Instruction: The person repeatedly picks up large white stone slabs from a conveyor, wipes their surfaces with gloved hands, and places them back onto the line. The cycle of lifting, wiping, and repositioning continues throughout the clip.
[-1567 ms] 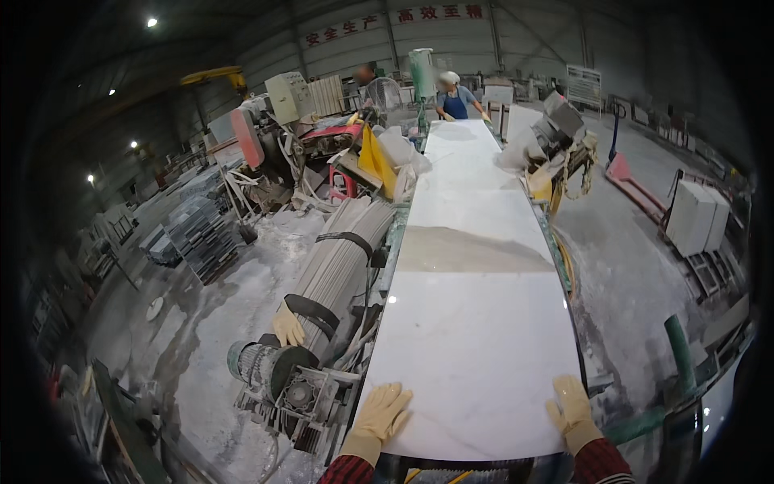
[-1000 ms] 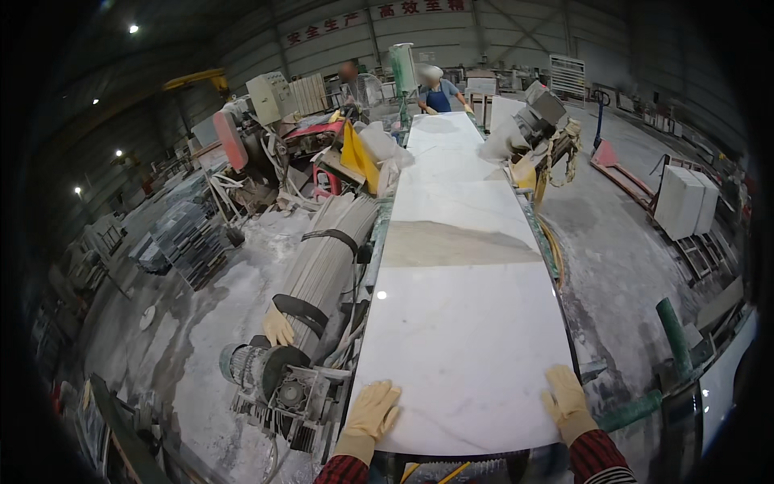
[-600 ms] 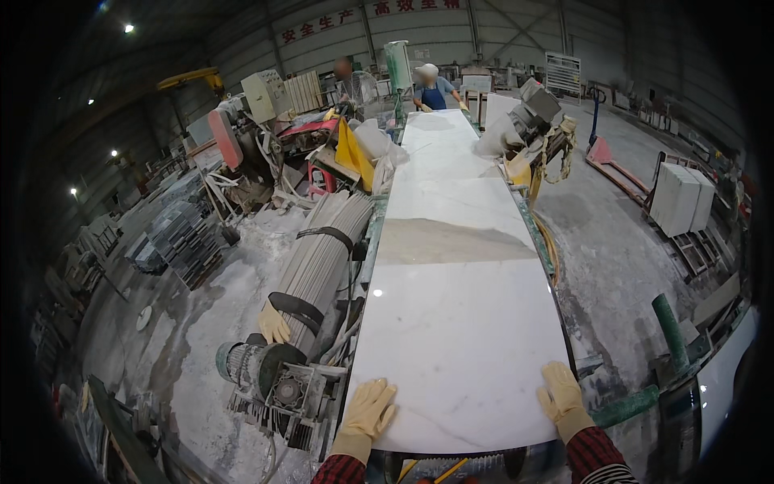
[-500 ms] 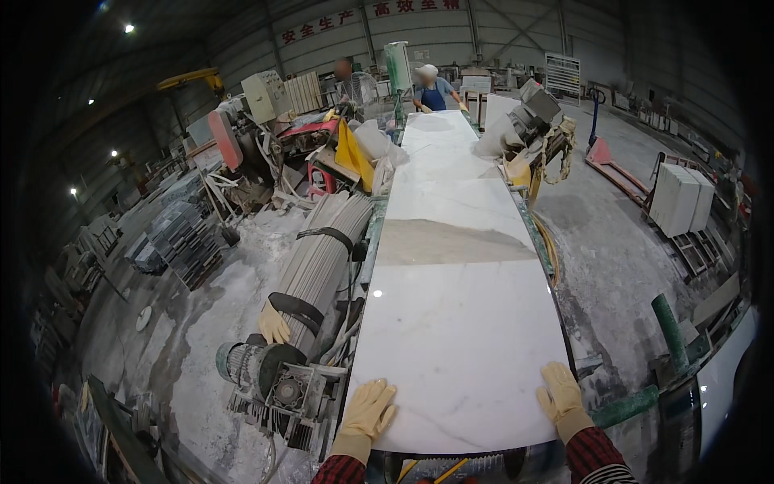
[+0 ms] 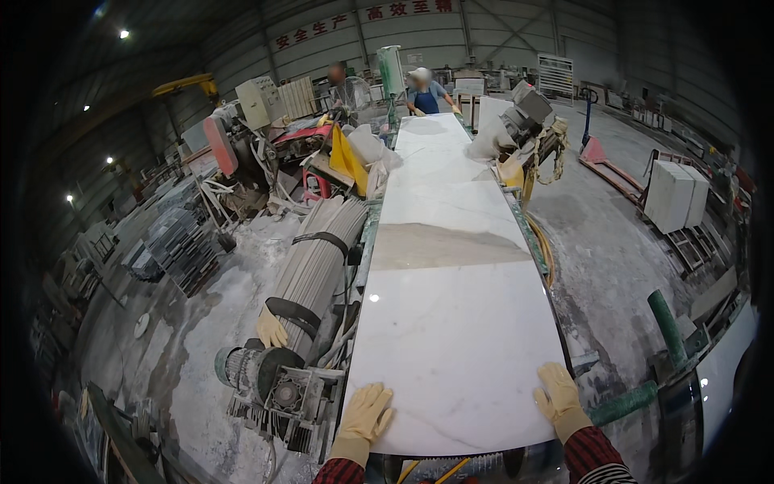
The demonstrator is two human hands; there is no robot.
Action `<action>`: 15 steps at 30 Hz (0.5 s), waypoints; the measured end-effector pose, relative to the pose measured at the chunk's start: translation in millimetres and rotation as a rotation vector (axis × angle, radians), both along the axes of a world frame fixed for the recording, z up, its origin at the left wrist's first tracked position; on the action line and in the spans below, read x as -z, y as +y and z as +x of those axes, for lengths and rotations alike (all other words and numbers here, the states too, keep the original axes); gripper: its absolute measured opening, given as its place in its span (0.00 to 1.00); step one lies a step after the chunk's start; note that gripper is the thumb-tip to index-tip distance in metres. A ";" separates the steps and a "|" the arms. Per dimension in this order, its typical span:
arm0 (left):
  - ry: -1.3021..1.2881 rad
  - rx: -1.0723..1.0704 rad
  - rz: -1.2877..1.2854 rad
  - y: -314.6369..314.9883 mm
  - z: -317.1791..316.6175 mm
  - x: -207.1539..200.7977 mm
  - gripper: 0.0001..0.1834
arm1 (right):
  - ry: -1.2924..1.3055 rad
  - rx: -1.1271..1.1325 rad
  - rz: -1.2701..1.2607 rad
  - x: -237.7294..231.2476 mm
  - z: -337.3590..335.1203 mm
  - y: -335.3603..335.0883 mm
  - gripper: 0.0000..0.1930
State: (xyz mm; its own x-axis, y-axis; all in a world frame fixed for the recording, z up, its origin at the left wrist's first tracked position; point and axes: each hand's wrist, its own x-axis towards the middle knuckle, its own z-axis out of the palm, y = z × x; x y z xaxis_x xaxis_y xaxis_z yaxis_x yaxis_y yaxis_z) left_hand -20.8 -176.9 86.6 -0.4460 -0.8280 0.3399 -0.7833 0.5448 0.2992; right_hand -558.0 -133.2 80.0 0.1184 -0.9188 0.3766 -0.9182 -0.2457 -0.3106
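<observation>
Across a dusty stone workshop, 2 gloved hands press a white marble slab [image 5: 455,339].

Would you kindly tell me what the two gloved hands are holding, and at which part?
Both rest flat on the white stone slab at its near end: left hand by the left corner, right hand by the right corner. Neither closes around anything.

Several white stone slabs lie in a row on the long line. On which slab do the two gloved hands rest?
The nearest slab, glossy and at the line's end: left hand and right hand press flat on its near corners.
</observation>
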 end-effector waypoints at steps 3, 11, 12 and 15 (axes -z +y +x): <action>-0.012 -0.032 0.007 3.9 -2.9 -2.2 0.28 | 0.003 0.005 -0.026 1.8 -1.2 1.4 0.29; 0.006 -0.004 0.045 4.6 -2.5 -4.9 0.28 | 0.032 0.009 -0.081 12.2 -2.6 5.9 0.28; 0.007 -0.002 0.049 4.9 -2.5 -5.6 0.28 | 0.017 0.005 -0.063 10.8 -2.8 6.7 0.28; -0.011 -0.009 0.025 7.0 1.7 -1.7 0.28 | -0.016 -0.017 -0.040 -0.2 3.6 5.5 0.28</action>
State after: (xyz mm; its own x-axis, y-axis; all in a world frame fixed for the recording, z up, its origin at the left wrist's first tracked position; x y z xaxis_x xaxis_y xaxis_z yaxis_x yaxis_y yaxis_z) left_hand -19.1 -169.9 88.4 -0.4422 -0.8400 0.3144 -0.7913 0.5304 0.3041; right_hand -554.4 -127.7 80.2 0.1274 -0.9011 0.4145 -0.9091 -0.2732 -0.3145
